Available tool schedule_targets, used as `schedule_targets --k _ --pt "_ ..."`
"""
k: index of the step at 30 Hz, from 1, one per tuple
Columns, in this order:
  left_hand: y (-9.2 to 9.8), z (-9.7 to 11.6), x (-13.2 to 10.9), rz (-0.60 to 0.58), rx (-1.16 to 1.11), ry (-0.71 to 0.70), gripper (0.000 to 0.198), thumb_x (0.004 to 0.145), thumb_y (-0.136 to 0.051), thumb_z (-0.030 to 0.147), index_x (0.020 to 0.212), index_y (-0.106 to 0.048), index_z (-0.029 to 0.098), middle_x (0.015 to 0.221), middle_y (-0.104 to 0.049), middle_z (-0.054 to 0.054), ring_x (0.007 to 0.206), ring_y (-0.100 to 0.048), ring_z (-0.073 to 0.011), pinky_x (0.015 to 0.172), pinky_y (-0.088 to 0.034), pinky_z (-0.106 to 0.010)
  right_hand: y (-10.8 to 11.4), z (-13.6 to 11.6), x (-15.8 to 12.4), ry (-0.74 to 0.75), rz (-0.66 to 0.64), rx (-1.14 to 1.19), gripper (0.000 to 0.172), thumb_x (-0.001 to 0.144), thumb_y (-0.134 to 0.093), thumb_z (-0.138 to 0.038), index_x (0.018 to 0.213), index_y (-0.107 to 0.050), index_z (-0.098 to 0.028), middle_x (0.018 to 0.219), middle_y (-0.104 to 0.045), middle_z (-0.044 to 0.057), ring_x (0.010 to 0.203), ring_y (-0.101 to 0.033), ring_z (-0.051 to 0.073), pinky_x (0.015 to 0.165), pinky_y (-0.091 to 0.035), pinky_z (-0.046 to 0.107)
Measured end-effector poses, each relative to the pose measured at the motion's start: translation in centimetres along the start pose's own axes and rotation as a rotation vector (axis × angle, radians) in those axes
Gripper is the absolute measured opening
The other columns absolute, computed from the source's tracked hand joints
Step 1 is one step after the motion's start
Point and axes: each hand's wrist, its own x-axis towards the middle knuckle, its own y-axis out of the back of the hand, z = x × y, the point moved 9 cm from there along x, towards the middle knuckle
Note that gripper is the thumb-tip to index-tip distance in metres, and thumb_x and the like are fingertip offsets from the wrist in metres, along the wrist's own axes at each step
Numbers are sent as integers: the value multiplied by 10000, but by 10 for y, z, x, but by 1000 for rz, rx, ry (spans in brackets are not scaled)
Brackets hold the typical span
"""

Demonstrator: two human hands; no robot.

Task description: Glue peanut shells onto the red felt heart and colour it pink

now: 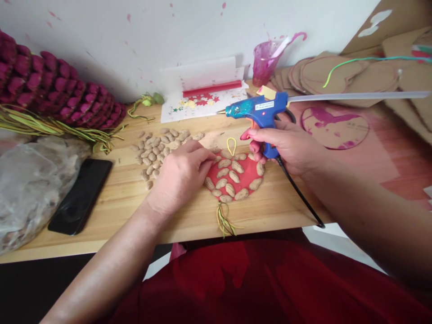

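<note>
My right hand (286, 146) is wrapped round the handle of a blue hot glue gun (259, 108), raised above the table. Its nozzle points left, and a long white glue stick (357, 96) sticks out of its back. Below lies a red disc (248, 173) with peanuts (237, 167) around its rim and in rows across its middle. It has a yellow loop (231, 146) at the top and a yellow-green tassel (225, 220) at the bottom. At the disc's upper left edge, my left hand (185, 173) pinches a peanut (216, 158), partly hidden by the fingers.
Loose peanuts (151, 150) lie left of the disc, near a black phone (81, 195) and a plastic bag (37, 184). Behind are star-strewn paper (168, 114) and a pink-stained cup (262, 65). Cardboard discs (330, 74) are stacked right; a magenta scaly piece (60, 85) stands left.
</note>
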Motion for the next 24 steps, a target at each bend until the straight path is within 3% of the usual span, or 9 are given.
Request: schedule_targets --k 8,18,21,24 --pt "0 1 -1 -2 34 9 143 915 -623 189 934 -765 187 891 -710 -50 810 -666 -173 715 -515 -287 0 1 -1 -28 19 5 120 856 -731 -218 764 -678 -165 605 -593 19 474 -556 126 399 -425 235" --pt "1 1 0 -6 17 19 131 898 -642 172 916 -772 168 889 -706 -62 809 -659 -170 723 -508 -284 -1 -7 -2 48 -2 -6 134 839 -737 -240 826 -613 -191 735 -601 -1 448 -550 98 341 -377 227" --pt "4 -13 1 18 -118 132 107 868 -676 186 879 -782 173 851 -713 -50 743 -639 -145 690 -501 -264 3 -6 -3 33 19 7 122 828 -733 -231 860 -623 -189 867 -655 34 436 -566 93 317 -331 231" --pt "3 -44 -3 65 -452 411 110 792 -773 253 861 -794 170 798 -737 -43 655 -622 -123 594 -479 -227 5 -9 -3 51 13 30 146 819 -737 -240 874 -611 -190 947 -680 55 427 -567 89 314 -299 232"
